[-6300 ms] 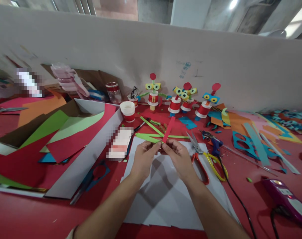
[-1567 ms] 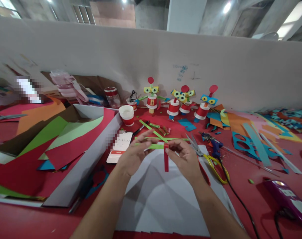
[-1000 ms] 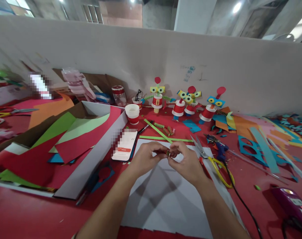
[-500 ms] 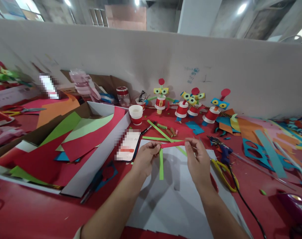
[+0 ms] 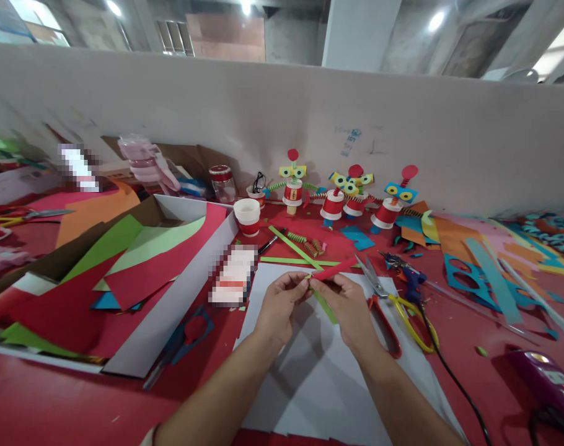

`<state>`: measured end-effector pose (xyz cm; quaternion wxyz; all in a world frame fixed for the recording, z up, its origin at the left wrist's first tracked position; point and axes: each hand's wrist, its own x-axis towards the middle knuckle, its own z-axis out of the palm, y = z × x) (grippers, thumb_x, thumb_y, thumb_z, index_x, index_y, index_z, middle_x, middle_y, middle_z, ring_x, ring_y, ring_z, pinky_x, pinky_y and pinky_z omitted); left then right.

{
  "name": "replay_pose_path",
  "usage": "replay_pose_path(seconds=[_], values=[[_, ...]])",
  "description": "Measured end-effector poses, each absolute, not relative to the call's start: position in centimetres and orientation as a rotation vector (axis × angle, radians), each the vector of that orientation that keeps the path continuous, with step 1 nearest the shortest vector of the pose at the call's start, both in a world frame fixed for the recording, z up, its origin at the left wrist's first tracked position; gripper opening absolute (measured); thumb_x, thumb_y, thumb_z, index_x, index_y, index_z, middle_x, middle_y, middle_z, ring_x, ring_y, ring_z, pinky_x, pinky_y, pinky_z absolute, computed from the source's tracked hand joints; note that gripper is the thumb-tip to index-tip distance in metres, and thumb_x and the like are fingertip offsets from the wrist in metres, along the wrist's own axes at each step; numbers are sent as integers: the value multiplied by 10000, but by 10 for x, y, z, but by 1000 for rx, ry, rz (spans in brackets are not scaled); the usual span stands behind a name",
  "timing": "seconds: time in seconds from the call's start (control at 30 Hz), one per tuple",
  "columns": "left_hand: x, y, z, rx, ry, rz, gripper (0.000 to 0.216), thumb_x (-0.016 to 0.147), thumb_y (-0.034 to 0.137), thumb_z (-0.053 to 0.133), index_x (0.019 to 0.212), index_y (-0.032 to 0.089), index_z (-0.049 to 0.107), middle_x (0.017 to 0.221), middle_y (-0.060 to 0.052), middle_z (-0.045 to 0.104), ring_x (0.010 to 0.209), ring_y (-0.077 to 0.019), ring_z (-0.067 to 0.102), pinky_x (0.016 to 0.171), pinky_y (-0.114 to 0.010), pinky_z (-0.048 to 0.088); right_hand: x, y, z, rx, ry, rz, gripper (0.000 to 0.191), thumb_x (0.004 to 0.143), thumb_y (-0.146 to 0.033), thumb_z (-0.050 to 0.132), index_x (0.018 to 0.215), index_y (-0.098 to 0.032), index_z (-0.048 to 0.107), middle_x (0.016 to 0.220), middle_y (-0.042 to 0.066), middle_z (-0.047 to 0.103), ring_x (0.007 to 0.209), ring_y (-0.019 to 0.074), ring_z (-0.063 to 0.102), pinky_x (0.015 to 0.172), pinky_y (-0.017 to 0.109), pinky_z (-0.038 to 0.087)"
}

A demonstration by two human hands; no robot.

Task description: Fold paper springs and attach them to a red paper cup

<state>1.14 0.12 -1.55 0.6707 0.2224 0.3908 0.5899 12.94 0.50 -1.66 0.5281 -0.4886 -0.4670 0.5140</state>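
Above the white sheet [image 5: 310, 378], both my hands meet fingertip to fingertip on joined paper strips. My left hand [image 5: 282, 303] is closed, pinching the end where a red paper strip [image 5: 340, 267] and a green paper strip [image 5: 326, 308] come together. My right hand [image 5: 344, 306] is closed on the same strips close to that end. The red strip points off to the upper right and the green one hangs below my right fingers. The exact fold is hidden by my fingertips. Scissors [image 5: 379, 288] with red and yellow handles lie open beside my right hand.
A box of coloured paper [image 5: 170, 310] stands left, near a phone [image 5: 233, 279] and paper cup [image 5: 248, 217]. Several paper-cup figures [image 5: 292, 192] line the wall. Right are a blue glue gun [image 5: 414, 282] with its cord, paper offcuts [image 5: 468, 272] and a purple device [image 5: 545, 375].
My right hand has moved left along the red strip to meet my left hand. The green strip has swung from hanging straight down to slanting right. The view has shifted slightly.
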Motion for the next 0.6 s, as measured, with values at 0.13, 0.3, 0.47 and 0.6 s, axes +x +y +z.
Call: replay_pose_path(seconds=[0.13,0.3,0.47,0.6], values=[[11,1,-14,501,882,1299,287,525,241,840,726,155,655,733,4,640,697,-95,591,751,-240,470,140,9,-11,-1234,-1399,1073,138,747,-359,699,774,-227,730,761,22,699,721,196,608,676,305,455],[5,3,-13,667,891,1223,293,542,216,825,766,163,644,766,3,633,704,-107,593,724,-254,462,149,11,-4,-1300,-1708,726,122,794,-314,646,731,-237,717,744,29,681,696,203,594,617,298,417],[-1,8,-14,958,1025,1201,233,572,210,789,723,157,620,712,3,621,672,-112,566,657,-241,422,151,13,-5,-1336,-1750,798,99,782,-267,633,768,-235,726,768,35,713,737,225,618,642,307,424],[-7,12,-14,1036,1049,1094,208,555,188,767,698,158,618,674,17,612,624,-100,536,589,-221,392,148,12,-3,-1384,-1823,803,133,789,-245,614,709,-215,716,750,30,711,714,202,609,631,286,410]])
